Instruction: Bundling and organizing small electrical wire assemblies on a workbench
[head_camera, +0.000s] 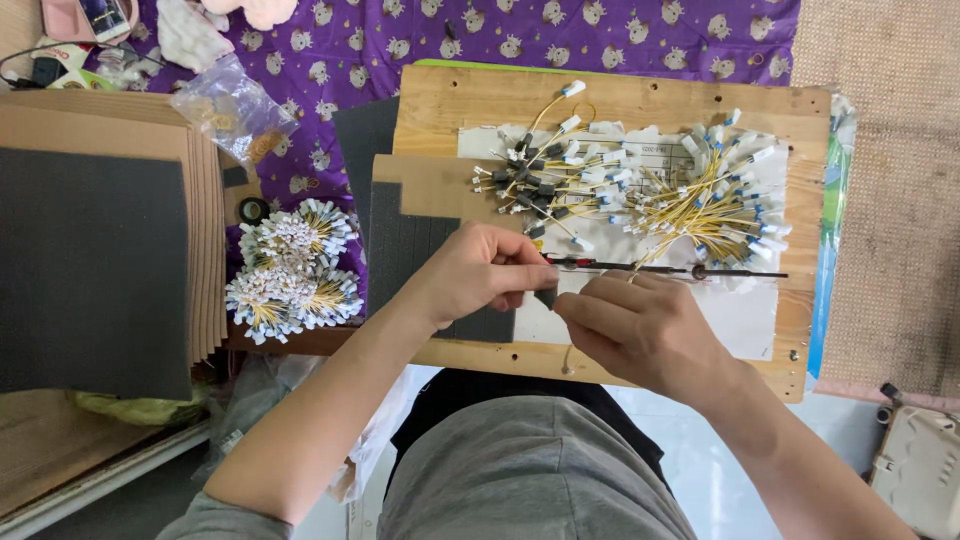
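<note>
A: Entry, head view. Left hand (480, 272) sits over the wooden board (620, 105), fingers pinched on the near end of a thin black rod (665, 268) that lies level across the board, running to the right.

B: And the right hand?

A: Right hand (640, 330) is just below the rod, touching or nearly touching the left. Fingers curled in; thumb and forefinger close on something small at the rod's left end, beside a yellow wire (650, 252) that rises toward the rod. Cannot tell exactly what they grip.

B: Where is the stock?

A: A loose pile of yellow wires with white and blue connectors (715, 195) on the right half of the board, lying on a white paper sheet (740, 320). To its left, a second pile with dark connectors (540, 180). Both sit just beyond the rod.

B: Off the board?

A: Two bundled clusters of white-tipped yellow wires (290, 270) lie left of the board on a purple patterned cloth (420, 40). A dark ribbed foam sheet (400, 240) is under the left forearm. Further left, a stack of brown cardboard sheets (205, 230) topped with dark foam (90, 270). A clear plastic bag (232, 105) rests near the stack's far corner.
</note>
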